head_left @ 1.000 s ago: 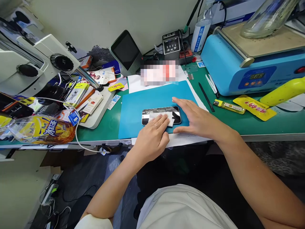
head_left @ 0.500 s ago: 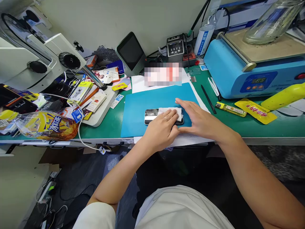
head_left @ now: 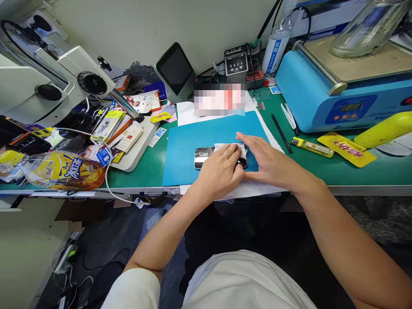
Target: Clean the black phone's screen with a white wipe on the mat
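Fingers [head_left: 230, 151] flat, the left hand [head_left: 219, 171] presses tissue [head_left: 243, 151] onto a phone [head_left: 201, 157], the right hand [head_left: 272, 161] spread wide alongside; leftward, a "冰红茶" bottle [head_left: 72, 169]; beyond, a blue mat's [head_left: 193, 135] edge.

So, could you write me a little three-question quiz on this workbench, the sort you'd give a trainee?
1. Multiple choice: what lies between the left hand and the smartphone?
A) a yellow packet
B) a white wipe
C) a pen

2. True or false: the clear jar stands on top of the blue machine with a digital display.

3. Fill in the colour: the smartphone lies on a ____ mat.

Key: 1. B; 2. True; 3. blue.
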`<state>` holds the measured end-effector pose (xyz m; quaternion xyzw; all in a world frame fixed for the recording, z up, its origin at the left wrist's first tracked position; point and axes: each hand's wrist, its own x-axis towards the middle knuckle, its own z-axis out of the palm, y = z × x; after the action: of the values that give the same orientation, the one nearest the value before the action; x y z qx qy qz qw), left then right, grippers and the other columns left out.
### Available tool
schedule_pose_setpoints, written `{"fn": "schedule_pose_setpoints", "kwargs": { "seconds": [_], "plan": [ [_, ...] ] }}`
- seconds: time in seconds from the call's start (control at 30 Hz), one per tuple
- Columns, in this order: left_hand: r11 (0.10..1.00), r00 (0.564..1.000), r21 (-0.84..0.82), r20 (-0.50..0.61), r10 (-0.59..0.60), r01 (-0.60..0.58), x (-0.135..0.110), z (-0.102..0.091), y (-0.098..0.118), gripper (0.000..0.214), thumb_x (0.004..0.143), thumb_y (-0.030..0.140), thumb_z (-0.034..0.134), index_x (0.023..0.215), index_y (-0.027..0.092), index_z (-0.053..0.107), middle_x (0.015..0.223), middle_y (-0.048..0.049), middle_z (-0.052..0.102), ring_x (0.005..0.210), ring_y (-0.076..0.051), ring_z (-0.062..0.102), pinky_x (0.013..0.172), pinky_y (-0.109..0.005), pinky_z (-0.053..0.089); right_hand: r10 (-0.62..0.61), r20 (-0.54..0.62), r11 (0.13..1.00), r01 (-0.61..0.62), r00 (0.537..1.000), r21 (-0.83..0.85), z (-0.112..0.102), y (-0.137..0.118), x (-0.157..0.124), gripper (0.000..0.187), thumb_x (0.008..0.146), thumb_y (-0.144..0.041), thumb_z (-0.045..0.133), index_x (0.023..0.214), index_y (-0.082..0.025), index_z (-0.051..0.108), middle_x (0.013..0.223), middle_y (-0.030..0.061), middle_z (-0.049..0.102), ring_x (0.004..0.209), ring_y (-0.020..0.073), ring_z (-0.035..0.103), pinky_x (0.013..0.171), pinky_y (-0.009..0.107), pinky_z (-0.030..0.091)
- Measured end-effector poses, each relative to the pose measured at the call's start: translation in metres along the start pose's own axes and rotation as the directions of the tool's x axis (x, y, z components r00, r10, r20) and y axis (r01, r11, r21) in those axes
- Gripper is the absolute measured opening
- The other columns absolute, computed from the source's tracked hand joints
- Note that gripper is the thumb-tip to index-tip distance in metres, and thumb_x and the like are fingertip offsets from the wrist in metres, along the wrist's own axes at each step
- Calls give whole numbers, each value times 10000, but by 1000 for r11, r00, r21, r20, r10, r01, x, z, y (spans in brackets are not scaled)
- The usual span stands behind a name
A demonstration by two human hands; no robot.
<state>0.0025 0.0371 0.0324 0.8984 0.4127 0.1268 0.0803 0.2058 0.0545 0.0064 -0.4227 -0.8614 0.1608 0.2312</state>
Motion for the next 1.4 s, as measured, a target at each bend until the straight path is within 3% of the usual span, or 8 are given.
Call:
{"fn": "schedule_pose_setpoints", "kwargs": {
  "seconds": [0.13,0.3,0.57,0.63,0.77,0.97,1.2,1.4],
  "plan": [
    [1000,1000,23,-18,-21,21,-9,2,3,425,1051,203,344,1401,73,547,1532,-181,556,1478,-283,468,1241,-440,371,-34,-5,999,34,999,-4,1,1,0,1082,848,-803,587,1671,-206,217,1618,208,465,1468,413,457,1117,597,480],
    [998,999,39,-16,-52,53,-30,-7,14,399,1070,261,369,1359,74,572,1494,-196,586,1440,-317,505,1210,-458,412,-61,-2,998,61,998,-7,-1,0,-1,1100,842,-806,588,1678,-207,198,1642,203,439,1480,418,442,1140,604,458],
    [998,999,59,-10,-39,39,10,2,1,336,1053,218,370,1257,94,608,1327,-179,681,1322,-303,600,1172,-456,447,-64,-27,998,65,998,11,1,0,-1,993,912,-687,598,1689,-229,183,1637,178,459,1473,407,455,1130,598,474],
    [998,1000,63,-15,-26,27,11,5,0,375,1050,201,355,1294,60,603,1381,-197,660,1370,-301,570,1208,-450,416,-56,-19,998,56,998,3,0,-1,-1,992,909,-701,596,1682,-216,207,1624,187,471,1468,407,461,1131,597,473],
    [998,998,48,-42,-44,46,-14,6,7,482,1064,213,352,1440,-37,521,1578,-242,504,1537,-309,400,1298,-447,304,-64,-10,998,64,998,-12,-1,-2,-1,1048,867,-755,611,1669,-189,243,1625,198,468,1473,411,457,1143,586,462],
    [983,984,41,-29,-176,177,-66,2,14,529,1081,293,385,1539,36,444,1662,-191,404,1588,-303,307,1293,-475,329,-88,-14,996,87,996,-28,1,2,-2,1085,848,-796,591,1681,-219,203,1629,183,471,1465,423,466,1137,594,466],
    [940,938,97,-157,-309,326,-50,8,-22,520,1098,352,359,1523,66,442,1628,-218,448,1555,-339,369,1261,-541,355,-84,-12,996,84,996,-33,1,2,0,1085,843,-812,578,1682,-236,201,1624,179,477,1459,434,468,1140,612,462],
    [907,910,128,-166,-379,401,-72,10,11,562,1088,382,403,1545,55,404,1635,-250,421,1550,-373,372,1232,-569,391,-58,-7,998,58,998,-28,1,1,-2,1093,829,-809,603,1678,-239,214,1619,175,485,1463,419,465,1139,599,470]
  ]
}}
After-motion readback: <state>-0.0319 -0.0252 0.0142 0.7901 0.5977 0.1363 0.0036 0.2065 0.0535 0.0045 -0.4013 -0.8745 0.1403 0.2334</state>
